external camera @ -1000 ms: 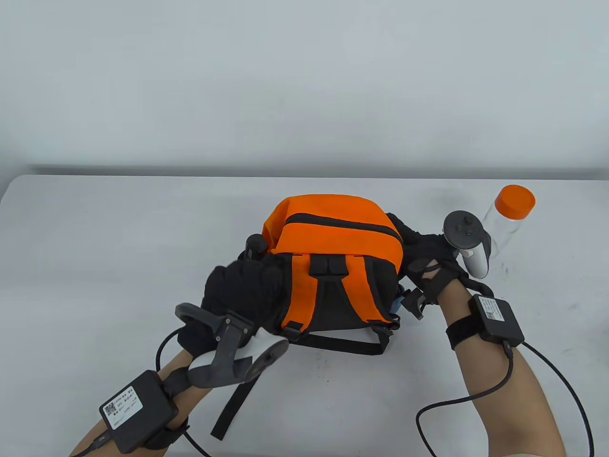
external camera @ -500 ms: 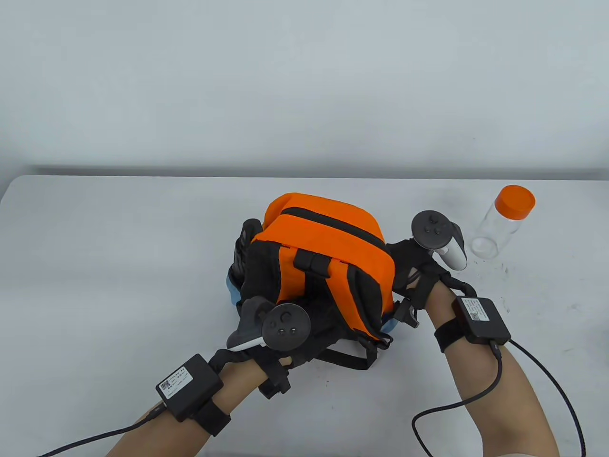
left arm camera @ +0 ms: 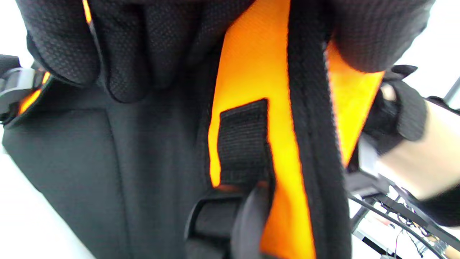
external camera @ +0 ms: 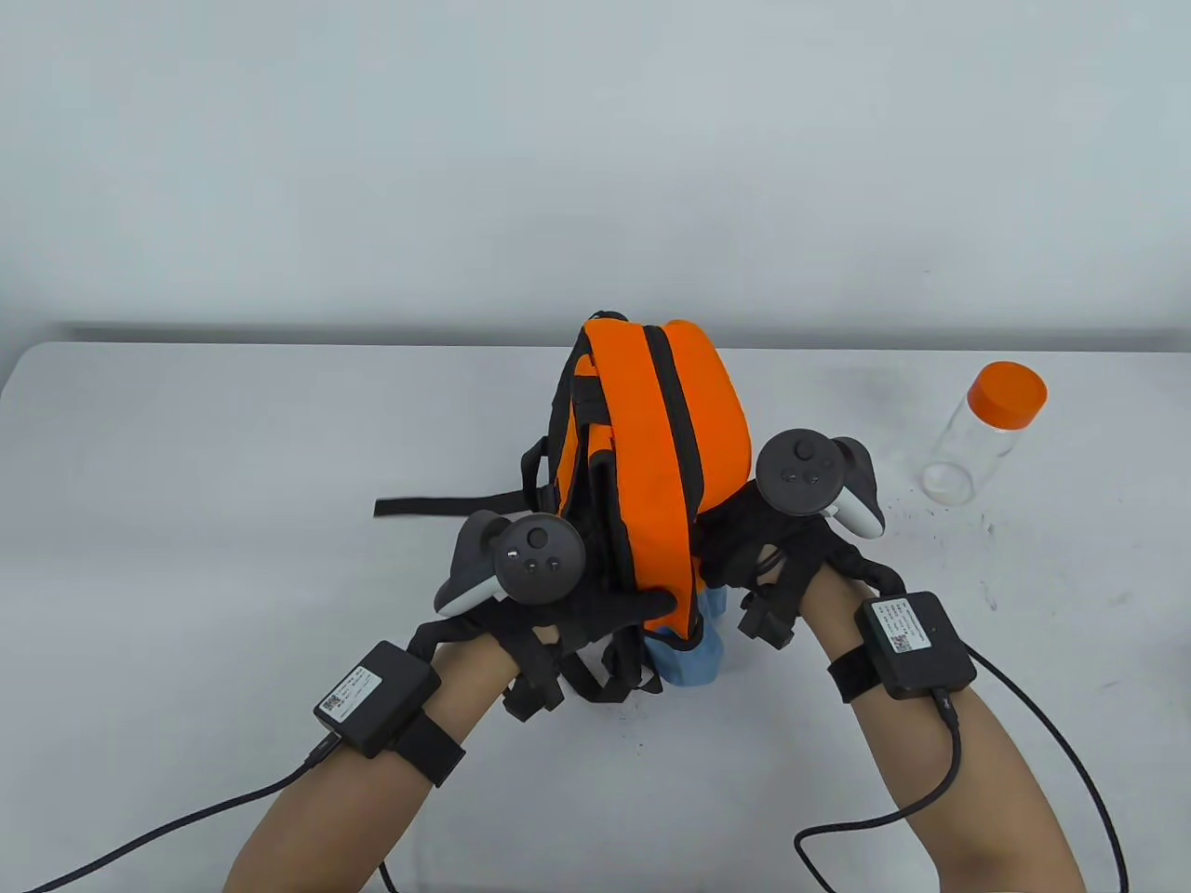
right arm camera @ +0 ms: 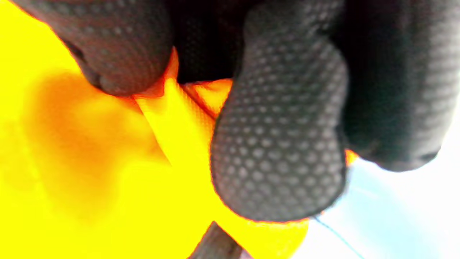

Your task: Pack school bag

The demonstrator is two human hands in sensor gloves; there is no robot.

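An orange and black school bag (external camera: 651, 465) stands upright on end in the middle of the table, its zipper running along the top and its straps facing left. My left hand (external camera: 595, 609) grips its black back side low down; in the left wrist view my fingers (left arm camera: 118, 46) press on the bag's (left arm camera: 251, 82) black panel and orange strap. My right hand (external camera: 744, 549) grips the bag's right side; in the right wrist view my fingers (right arm camera: 280, 144) pinch the orange fabric (right arm camera: 107, 162). A light blue pocket (external camera: 689, 656) shows at the bag's base.
A clear plastic bottle with an orange cap (external camera: 986, 433) stands at the right of the white table (external camera: 233, 446). A loose black strap (external camera: 447, 507) sticks out to the bag's left. Glove cables trail off the table's near edge.
The bag has been turned from lying on its side to standing upright on end. Both hands moved nearer together along its lower sides, the left one swinging round to the right.
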